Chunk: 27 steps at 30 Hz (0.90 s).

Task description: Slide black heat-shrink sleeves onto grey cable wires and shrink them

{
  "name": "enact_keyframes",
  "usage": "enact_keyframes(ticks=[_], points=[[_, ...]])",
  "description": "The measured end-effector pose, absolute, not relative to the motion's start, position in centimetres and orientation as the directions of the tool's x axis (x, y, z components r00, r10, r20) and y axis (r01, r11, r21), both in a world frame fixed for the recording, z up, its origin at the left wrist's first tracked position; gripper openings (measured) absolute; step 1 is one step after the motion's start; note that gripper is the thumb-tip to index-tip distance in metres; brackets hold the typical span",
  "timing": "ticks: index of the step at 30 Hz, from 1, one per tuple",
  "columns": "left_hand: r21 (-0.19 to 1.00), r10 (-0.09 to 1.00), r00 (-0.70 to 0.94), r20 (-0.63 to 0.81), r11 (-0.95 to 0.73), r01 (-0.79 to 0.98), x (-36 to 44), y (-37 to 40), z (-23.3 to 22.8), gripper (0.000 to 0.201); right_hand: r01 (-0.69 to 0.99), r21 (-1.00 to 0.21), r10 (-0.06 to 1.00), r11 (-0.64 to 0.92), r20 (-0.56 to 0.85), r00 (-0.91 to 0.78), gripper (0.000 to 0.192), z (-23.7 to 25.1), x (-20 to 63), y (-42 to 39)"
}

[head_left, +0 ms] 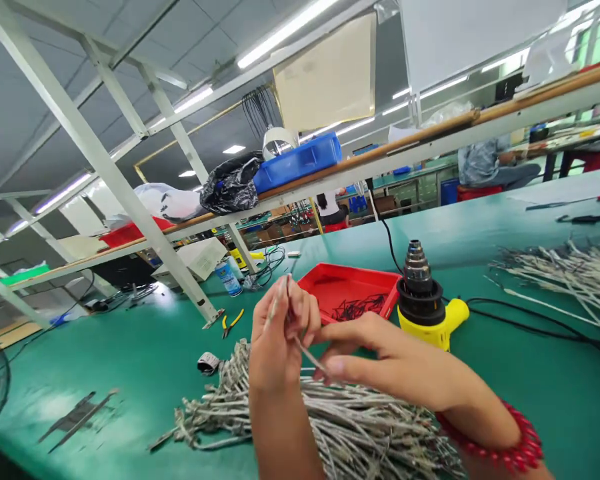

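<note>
Holding one thin grey cable (307, 355) between them, the left hand (275, 347) pinches its upper end near the tip and the right hand (380, 360) grips lower down, above the heap of like cables (330, 420) at the bench's (130, 360) near edge. Judged light, limp and springy, likely slippery; best gripped close to the end. Heat gun (425, 300) and red tray (350, 287) stand just beyond.

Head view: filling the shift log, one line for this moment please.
left hand: holds grey cable | right hand: pinches same cable | below: cable pile | behind: heat gun, red tray
</note>
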State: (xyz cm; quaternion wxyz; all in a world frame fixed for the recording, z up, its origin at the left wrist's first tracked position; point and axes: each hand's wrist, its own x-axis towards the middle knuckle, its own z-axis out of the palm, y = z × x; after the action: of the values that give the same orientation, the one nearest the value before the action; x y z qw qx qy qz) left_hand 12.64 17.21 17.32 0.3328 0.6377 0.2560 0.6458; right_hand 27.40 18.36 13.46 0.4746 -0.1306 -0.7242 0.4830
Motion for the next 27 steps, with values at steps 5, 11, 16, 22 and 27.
enact_keyframes(ticks=[5, 11, 16, 22, 27], points=[[0.705, 0.762, 0.11, 0.638, -0.636, 0.314, 10.9, 18.2, 17.1, 0.027, -0.083, -0.849, 0.807, 0.522, 0.523, -0.275, 0.038, 14.4, 28.0, 19.4], [0.394, 0.636, 0.279, 0.72, -0.705, 0.59, 10.5, 18.0, 16.5, 0.016, 0.024, -0.836, 0.833, 0.549, 0.544, -0.099, 0.02, 14.0, 26.3, 19.1], [0.372, 0.677, 0.343, 0.651, -0.678, 0.634, 10.0, 18.0, 16.3, 0.018, 0.278, -0.692, 0.729, 0.667, 0.682, -0.052, 0.018, 13.9, 26.0, 18.1], [0.651, 0.711, 0.468, 0.525, -0.69, 0.317, 9.8, 18.0, 16.6, 0.028, -0.233, -0.833, 0.83, 0.502, 0.54, -0.14, 0.029, 14.6, 26.2, 18.1], [0.713, 0.713, 0.424, 0.559, -0.674, 0.194, 10.2, 17.7, 16.5, 0.029, -0.436, -0.819, 0.818, 0.373, 0.512, -0.263, 0.017, 13.8, 26.1, 19.2]])
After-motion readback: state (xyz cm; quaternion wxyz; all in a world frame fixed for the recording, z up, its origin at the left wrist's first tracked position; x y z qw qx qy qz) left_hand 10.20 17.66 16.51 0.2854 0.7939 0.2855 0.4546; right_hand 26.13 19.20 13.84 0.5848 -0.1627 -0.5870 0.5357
